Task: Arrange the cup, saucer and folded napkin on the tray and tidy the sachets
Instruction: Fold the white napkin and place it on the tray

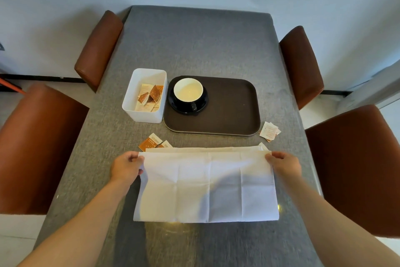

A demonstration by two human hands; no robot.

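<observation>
Both bare forearms reach forward; left hand [126,167] and right hand [285,164] each pinch closed, knuckles up, well apart.

White napkin [205,184] on grey woven bench [199,50]. Dark brown tray [229,111] — black saucer [184,106], black cup [188,93] cream inside. White box [144,113]; orange-and-white sachets [151,142] — some speckled. Reddish-brown chairs [36,145].

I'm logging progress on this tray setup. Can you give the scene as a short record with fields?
napkin: white, being folded, on the table
left hand: pinches its far left corner
right hand: pinches its far right corner
cup: on saucer, on tray
bin: holds sachets
loose sachets: right of tray; more beyond the napkin
</observation>
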